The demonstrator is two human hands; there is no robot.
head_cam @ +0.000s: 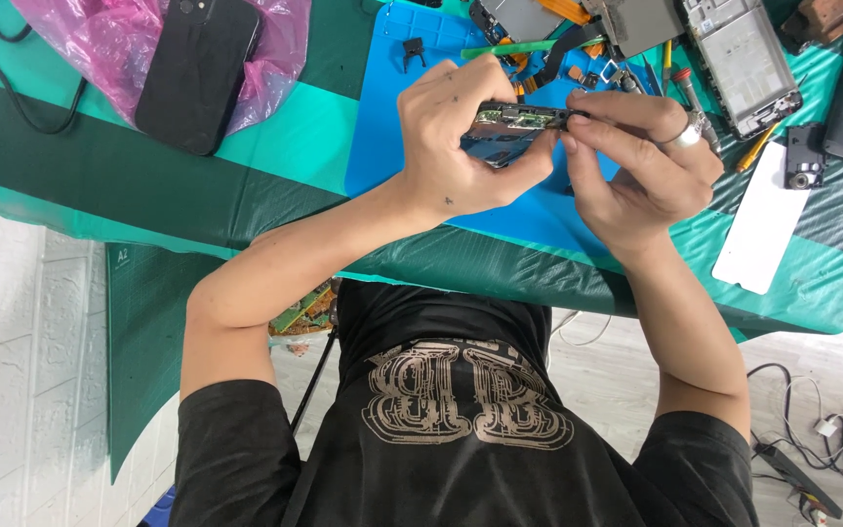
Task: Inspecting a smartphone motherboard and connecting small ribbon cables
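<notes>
While gripped at its near end by left hand [470,137], circuit board [514,122] spans across to right hand [636,161], long axis level between both. Right fingertips [576,119] pinched narrow on board's far end, ring on one finger. Board thin, rigid, glinting metal shields. Beneath hands: smooth blue mat [392,117] on green-striped bench [197,185]. Beyond right hand, stripped phone frame [739,59]; well left of left hand, glossy black phone [197,73].

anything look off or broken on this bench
Nothing spilled. The phone held between the left hand and right hand is opened up, its circuit board bare. A stripped phone frame and loose small parts lie scattered at the blue mat's far edge.
</notes>
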